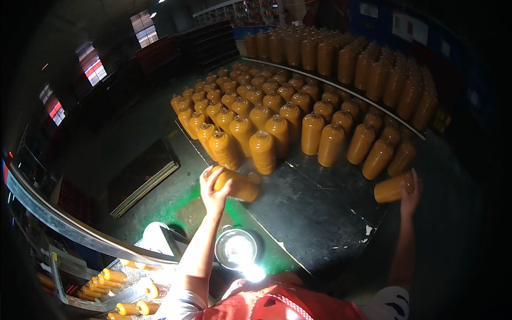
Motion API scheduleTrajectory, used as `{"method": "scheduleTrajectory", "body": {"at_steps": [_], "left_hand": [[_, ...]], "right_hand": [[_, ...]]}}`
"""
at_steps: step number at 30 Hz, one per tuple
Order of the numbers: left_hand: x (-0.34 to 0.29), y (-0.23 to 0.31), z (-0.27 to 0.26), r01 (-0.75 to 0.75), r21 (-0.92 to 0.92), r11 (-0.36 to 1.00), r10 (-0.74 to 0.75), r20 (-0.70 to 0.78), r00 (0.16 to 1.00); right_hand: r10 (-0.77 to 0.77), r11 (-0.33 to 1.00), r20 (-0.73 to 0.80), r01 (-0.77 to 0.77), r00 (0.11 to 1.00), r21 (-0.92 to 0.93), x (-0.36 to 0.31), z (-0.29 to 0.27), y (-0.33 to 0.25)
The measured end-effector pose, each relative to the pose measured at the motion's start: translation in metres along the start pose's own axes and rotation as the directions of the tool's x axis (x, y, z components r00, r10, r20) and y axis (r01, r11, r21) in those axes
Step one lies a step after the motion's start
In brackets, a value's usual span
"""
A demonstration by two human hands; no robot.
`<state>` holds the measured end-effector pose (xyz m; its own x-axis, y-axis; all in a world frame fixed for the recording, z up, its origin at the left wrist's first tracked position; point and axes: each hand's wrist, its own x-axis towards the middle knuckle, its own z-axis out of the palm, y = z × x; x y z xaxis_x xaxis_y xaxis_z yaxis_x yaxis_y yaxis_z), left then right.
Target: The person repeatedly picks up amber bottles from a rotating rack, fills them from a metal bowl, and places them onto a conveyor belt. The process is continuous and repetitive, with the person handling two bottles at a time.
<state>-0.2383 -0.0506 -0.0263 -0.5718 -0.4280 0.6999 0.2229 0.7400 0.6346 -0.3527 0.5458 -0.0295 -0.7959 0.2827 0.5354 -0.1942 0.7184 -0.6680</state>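
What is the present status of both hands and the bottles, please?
Left hand: gripping orange bottle, tilted. Right hand: gripping second bottle, tilted. Rows of standing bottles close ahead on dark table.

Bottles (pixel 260 116) on table (pixel 314 210), more bottles (pixel 348 65) behind them, boards (pixel 143 177) left of table

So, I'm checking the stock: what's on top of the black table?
Upright orange bottles stand on the far part of the table; the near part shows pale marks. The left hand and right hand each hold a tilted bottle. The surface among packed bottles is covered.
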Motion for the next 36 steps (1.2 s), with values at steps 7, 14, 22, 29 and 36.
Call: {"method": "scheduleTrajectory", "body": {"at_steps": [7,14,22,29,36], "left_hand": [[-0.077,-0.013,-0.098,0.515,-0.822,0.242,-0.662,0.248,0.707],[-0.155,-0.104,-0.138,0.403,-0.758,-0.512,-0.682,0.645,0.346],[-0.195,-0.159,-0.179,0.253,-0.569,-0.783,-0.490,0.814,0.314],[-0.190,-0.143,-0.209,0.258,-0.489,-0.833,-0.370,0.840,0.397],[-0.276,-0.087,-0.259,0.196,-0.651,-0.733,-0.562,0.743,0.363]], "right_hand": [[0.275,0.340,0.509,-0.578,0.816,0.742,-0.110,0.011,-0.152],[-0.215,-0.428,0.953,-0.898,0.212,0.103,-0.264,0.175,-0.268],[-0.454,-0.699,0.888,-0.587,-0.078,-0.409,-0.398,0.278,-0.347],[-0.478,-0.699,0.878,-0.592,-0.030,-0.401,-0.422,0.248,-0.381],[-0.553,-0.500,0.826,-0.749,-0.112,-0.436,-0.447,0.243,-0.311]]}}
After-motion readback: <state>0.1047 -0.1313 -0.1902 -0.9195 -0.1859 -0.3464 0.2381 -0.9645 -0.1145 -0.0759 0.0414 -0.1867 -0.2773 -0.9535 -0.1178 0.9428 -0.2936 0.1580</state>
